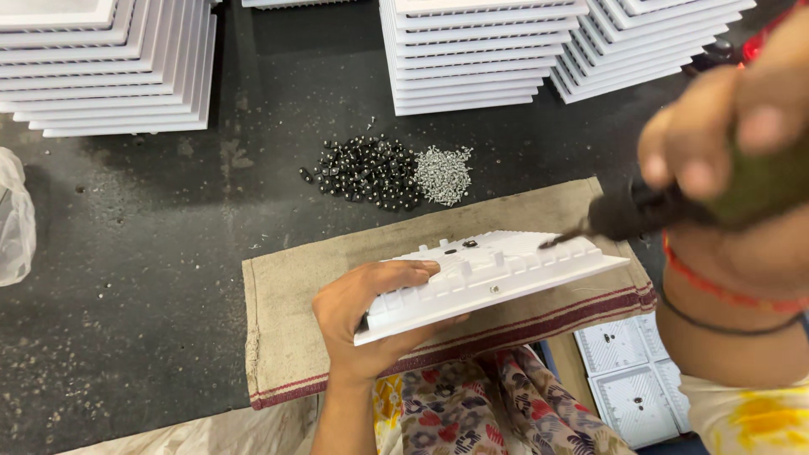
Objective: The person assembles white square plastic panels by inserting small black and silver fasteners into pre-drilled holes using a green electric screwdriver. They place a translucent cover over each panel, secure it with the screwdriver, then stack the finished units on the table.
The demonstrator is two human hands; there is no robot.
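My left hand (362,316) grips a white plastic panel (489,274) by its left edge, tilted up above a brown cloth mat (286,312). The panel's ribbed inner side faces up, with small posts and dark screws on it. My right hand (725,135), close to the camera and blurred, holds a dark green and black power screwdriver (640,209). Its bit (560,238) touches the panel's upper right part.
A pile of black screws (366,173) and a pile of silver screws (444,174) lie on the dark table beyond the mat. Stacks of white panels (109,67) (472,59) (649,42) stand along the far edge. More white panels (628,375) lie low at right. A clear plastic bag (13,219) sits at left.
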